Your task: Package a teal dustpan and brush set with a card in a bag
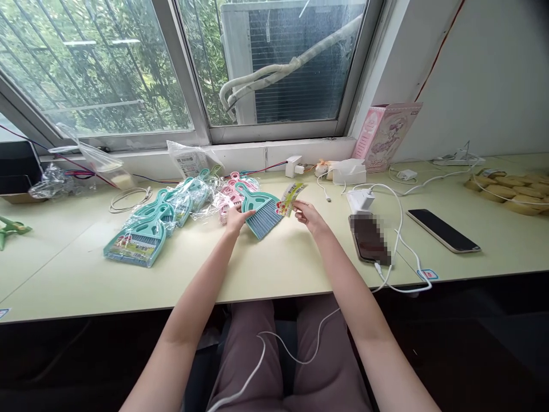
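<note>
Two bare forearms reached out from your lap across the pale green desk (pixel 266 274), a white cable (pixel 278 349) trailing over your knees. Your left hand (pixel 235 220) lay on the near edge of a teal brush (pixel 259 212), fingers curled loosely against the bristles; whether they actually gripped it I cannot tell. Your right hand (pixel 307 216) pinched a small printed card (pixel 290 197) between thumb and fingertips, holding it just beside the brush's right edge. The brush lay flat at mid-desk, straight ahead of you. To its left sat a heap of bagged teal dustpan sets (pixel 146 234), with pink ones (pixel 234 189) behind. To the right lay two phones (pixel 444 230), one plugged into a charger (pixel 360 200). Farther back stood a pink box (pixel 386 134) against the wall, under the window (pixel 180 68).
</note>
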`<control>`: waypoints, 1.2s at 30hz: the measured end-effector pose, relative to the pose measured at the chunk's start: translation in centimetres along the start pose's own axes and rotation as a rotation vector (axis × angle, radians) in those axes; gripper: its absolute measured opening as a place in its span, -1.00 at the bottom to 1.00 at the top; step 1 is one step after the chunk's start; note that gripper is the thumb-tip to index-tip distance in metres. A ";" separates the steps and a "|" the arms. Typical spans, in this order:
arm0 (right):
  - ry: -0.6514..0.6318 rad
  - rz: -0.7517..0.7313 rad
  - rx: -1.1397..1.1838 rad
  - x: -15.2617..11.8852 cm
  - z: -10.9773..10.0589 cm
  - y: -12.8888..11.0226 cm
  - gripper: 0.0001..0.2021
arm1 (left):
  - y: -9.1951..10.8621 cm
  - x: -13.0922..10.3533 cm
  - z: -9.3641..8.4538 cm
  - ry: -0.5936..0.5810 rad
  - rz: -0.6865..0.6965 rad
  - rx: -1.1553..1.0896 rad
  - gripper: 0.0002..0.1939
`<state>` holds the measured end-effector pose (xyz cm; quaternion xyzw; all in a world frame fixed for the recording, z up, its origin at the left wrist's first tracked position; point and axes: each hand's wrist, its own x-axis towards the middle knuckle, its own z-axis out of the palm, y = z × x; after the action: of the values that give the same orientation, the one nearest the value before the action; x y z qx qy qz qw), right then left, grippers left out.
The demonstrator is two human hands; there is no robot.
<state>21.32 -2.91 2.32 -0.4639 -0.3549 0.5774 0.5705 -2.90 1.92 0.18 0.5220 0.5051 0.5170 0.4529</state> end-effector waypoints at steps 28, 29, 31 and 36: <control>-0.191 0.168 -0.124 0.2 2.3 2.7 -0.93 | 0.4 -0.7 0.8 0.044 -0.147 -0.174 -0.40; -0.195 0.164 -0.132 0.3 2.2 2.7 -0.92 | 0.5 -0.7 0.7 0.017 -0.187 -0.163 -0.40; -0.203 0.158 -0.149 0.4 2.1 2.7 -0.92 | 0.6 -0.5 0.5 -0.045 -0.237 -0.130 -0.44; -0.261 0.171 -0.153 0.2 2.3 2.8 -0.94 | 0.5 -0.5 0.4 -0.213 -0.238 -0.090 -0.61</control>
<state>18.23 -2.70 0.41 -0.4554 -0.4279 0.6505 0.4316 -2.49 1.37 0.64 0.4894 0.4888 0.4233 0.5851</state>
